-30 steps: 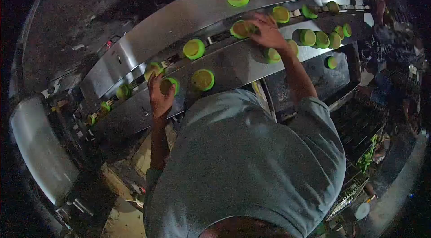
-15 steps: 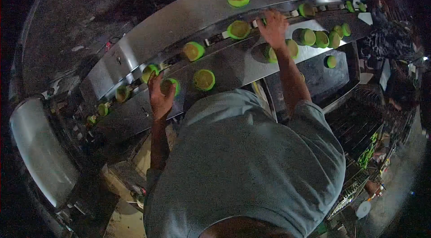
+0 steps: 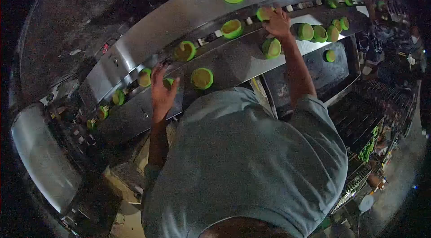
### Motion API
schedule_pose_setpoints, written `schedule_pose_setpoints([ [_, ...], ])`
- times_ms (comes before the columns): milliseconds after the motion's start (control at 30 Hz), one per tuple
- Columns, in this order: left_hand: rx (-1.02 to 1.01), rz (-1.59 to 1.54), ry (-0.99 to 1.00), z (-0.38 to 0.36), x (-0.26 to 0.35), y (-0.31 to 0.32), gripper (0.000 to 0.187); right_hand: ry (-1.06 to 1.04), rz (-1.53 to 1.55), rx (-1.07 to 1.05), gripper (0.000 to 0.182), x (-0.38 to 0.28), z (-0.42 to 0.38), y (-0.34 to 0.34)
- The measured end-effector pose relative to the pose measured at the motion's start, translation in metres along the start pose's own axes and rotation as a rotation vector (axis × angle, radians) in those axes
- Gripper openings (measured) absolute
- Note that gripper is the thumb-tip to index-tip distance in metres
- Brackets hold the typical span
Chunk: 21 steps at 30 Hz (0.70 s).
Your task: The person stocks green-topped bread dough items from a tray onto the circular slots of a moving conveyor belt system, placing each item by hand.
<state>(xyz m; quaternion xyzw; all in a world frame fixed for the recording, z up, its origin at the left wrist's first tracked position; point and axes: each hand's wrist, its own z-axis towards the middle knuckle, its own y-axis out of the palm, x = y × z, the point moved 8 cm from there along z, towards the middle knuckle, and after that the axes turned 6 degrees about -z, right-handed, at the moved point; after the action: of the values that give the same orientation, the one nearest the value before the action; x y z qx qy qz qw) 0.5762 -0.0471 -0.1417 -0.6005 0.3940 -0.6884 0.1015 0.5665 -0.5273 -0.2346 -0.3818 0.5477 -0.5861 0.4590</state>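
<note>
My right hand [image 3: 279,23] reaches over the slotted belt, its thumb and fingers around the right side of a lime-green round piece with a brown flat face [image 3: 263,13]. My left hand [image 3: 162,90] hovers at the near edge of the belt, thumb and fingers spread apart. Behind its thumb, a green piece [image 3: 169,82] is partly hidden. Close by on the belt are a green piece [image 3: 144,77] to the left and another [image 3: 185,51] to the right. One more green piece [image 3: 202,78] lies on the near metal ledge.
Several green pieces [image 3: 320,33] stand in a row on the ledge at right, with a single piece [image 3: 272,48] beside my forearm. Another rests on the far metal plate [image 3: 179,9]. Below the ledge is a dark tray [image 3: 310,74]. A metal drum [image 3: 40,152] stands at left.
The pieces on the belt have shifted to the left. My left hand's fingers have spread and lifted from the piece beside them. My right hand has moved slightly right.
</note>
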Motion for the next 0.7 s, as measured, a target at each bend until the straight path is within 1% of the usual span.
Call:
schedule_pose_setpoints([
  [33, -0.054, -0.036, -0.066, 0.005, 0.001, 0.005, 0.060, 0.002, 0.028, -0.086, 0.071, 0.001, 0.004, 0.008],
  [67, -0.059, -0.036, -0.068, 0.008, 0.000, 0.007, 0.060, -0.088, 0.094, -0.103, 0.074, -0.007, 0.007, 0.011],
  [100, -0.055, -0.009, -0.026, 0.010, 0.003, 0.010, 0.061, -0.088, 0.094, -0.107, 0.074, -0.009, 0.005, 0.013],
  [133, -0.051, 0.018, 0.014, 0.012, 0.005, 0.012, 0.061, -0.057, 0.015, -0.124, 0.074, -0.022, 0.005, -0.003],
  [167, -0.056, 0.015, 0.009, 0.013, 0.001, 0.015, 0.061, -0.025, -0.066, -0.144, 0.075, -0.028, 0.002, -0.012],
  [200, -0.056, 0.013, 0.043, 0.014, 0.000, 0.018, 0.062, -0.023, -0.069, -0.154, 0.075, -0.026, -0.005, -0.008],
  [233, -0.053, 0.012, 0.078, 0.014, 0.002, 0.019, 0.063, -0.023, -0.061, -0.114, 0.076, -0.028, -0.011, -0.011],
  [267, -0.053, 0.010, 0.074, 0.012, 0.001, 0.021, 0.063, -0.027, -0.052, -0.071, 0.077, -0.030, -0.013, -0.014],
  [300, -0.074, -0.009, 0.036, 0.009, -0.002, 0.023, 0.063, -0.032, -0.053, -0.074, 0.077, -0.027, -0.024, -0.019],
  [367, -0.086, -0.030, -0.008, 0.005, -0.015, 0.026, 0.064, -0.166, 0.048, -0.167, 0.080, -0.041, -0.059, -0.058],
  [400, -0.140, -0.043, 0.059, 0.002, -0.022, 0.037, 0.064, -0.174, 0.047, -0.169, 0.080, -0.041, -0.074, -0.067],
  [433, -0.196, -0.057, 0.127, -0.002, -0.024, 0.045, 0.064, -0.226, -0.083, -0.242, 0.080, -0.041, -0.093, -0.067],
  [467, -0.197, -0.060, 0.126, -0.004, -0.019, 0.048, 0.064, -0.273, -0.214, -0.315, 0.081, -0.041, -0.105, -0.062],
  [500, -0.248, -0.049, 0.104, -0.006, -0.013, 0.059, 0.065, -0.270, -0.218, -0.314, 0.081, -0.040, -0.107, -0.054],
  [533, -0.297, -0.039, 0.083, -0.006, -0.010, 0.067, 0.065, -0.245, -0.013, -0.271, 0.082, -0.040, -0.105, -0.048],
  [567, -0.293, -0.043, 0.089, -0.005, -0.014, 0.073, 0.065, -0.221, 0.191, -0.223, 0.083, -0.042, -0.095, -0.051],
  [600, -0.315, 0.039, 0.168, -0.006, -0.016, 0.084, 0.066, -0.220, 0.187, -0.220, 0.083, -0.045, -0.086, -0.048],
  [633, -0.338, 0.122, 0.247, -0.008, -0.016, 0.092, 0.066, -0.074, 0.188, -0.200, 0.079, -0.050, -0.068, -0.056],
  [667, -0.338, 0.121, 0.251, -0.009, -0.014, 0.093, 0.066, 0.072, 0.187, -0.177, 0.076, -0.053, -0.054, -0.058],
  [700, -0.342, 0.043, 0.218, -0.008, -0.011, 0.094, 0.066, 0.076, 0.188, -0.174, 0.076, -0.061, -0.043, -0.051],
])
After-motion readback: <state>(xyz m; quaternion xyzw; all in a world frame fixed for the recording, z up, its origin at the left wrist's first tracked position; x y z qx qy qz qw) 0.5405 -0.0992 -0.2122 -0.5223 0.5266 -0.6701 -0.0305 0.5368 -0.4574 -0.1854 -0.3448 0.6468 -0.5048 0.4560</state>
